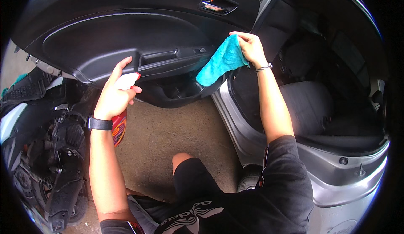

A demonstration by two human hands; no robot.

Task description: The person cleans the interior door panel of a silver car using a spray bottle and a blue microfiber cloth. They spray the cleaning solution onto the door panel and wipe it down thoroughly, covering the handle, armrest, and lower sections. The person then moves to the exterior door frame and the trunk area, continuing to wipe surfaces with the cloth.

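My left hand grips a spray bottle by its neck, with the white and red spray head pointing toward the car door and the index finger raised. Below the wrist shows part of the red bottle body, which bears writing. In my right hand, a turquoise microfibre cloth is pinched at its top corner. The cloth hangs in front of the right end of the black door panel, its lower end by the door pocket. Whether it touches the panel I cannot tell.
The silver door sill and the open car interior with a grey seat lie to the right. A chrome inner door handle is at the top. A motorcycle stands close on the left. Concrete floor shows below the door.
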